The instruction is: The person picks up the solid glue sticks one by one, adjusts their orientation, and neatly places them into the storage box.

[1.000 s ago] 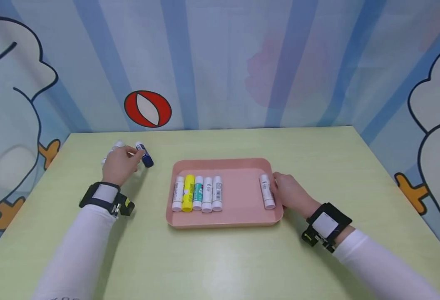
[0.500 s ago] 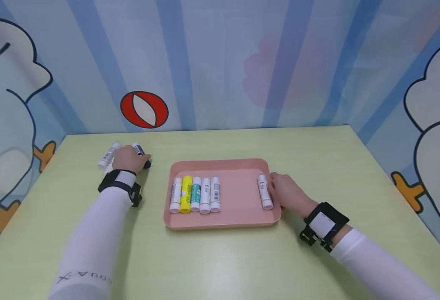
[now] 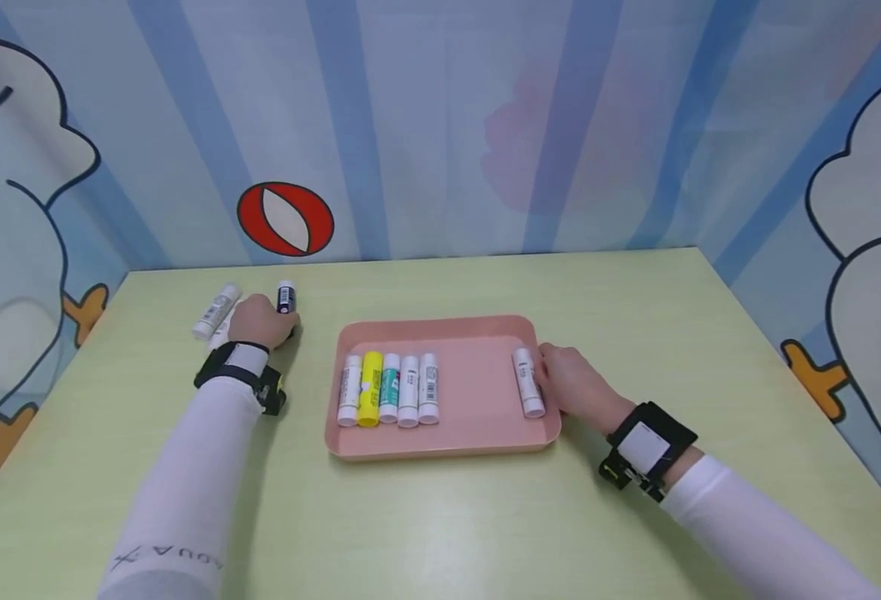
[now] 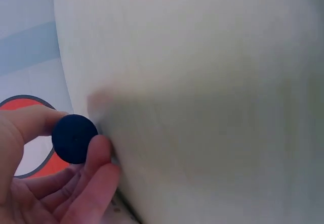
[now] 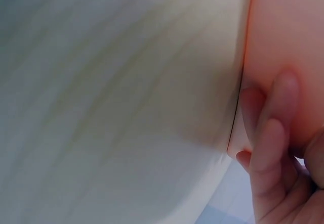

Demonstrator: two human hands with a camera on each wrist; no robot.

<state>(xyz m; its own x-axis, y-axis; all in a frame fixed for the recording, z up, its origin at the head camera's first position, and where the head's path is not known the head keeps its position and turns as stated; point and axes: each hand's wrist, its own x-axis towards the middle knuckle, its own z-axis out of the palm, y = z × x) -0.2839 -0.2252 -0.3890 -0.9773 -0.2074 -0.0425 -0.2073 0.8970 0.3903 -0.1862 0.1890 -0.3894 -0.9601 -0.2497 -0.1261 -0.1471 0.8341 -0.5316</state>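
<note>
At the far left of the table, my left hand [image 3: 256,322] pinches a dark blue glue stick [image 3: 286,297]. The left wrist view shows the round dark end of this glue stick [image 4: 74,140] between thumb and fingers. Beside that hand lies a white glue stick [image 3: 217,311], with another white one [image 3: 221,333] partly hidden under the hand. My right hand [image 3: 575,381] grips the right rim of the pink tray [image 3: 478,429], its fingers against the tray wall in the right wrist view. One white glue stick [image 3: 528,383] lies inside the tray near that hand.
In the left part of the tray several glue sticks lie side by side, among them a yellow one [image 3: 370,389] and one with a green label [image 3: 389,388]. A printed cloth backdrop [image 3: 440,125] stands behind the pale table [image 3: 440,525].
My left hand has moved from beside the dark blue glue stick onto it and now pinches it. The glue stick has turned more upright in view. My right hand stays at the tray.
</note>
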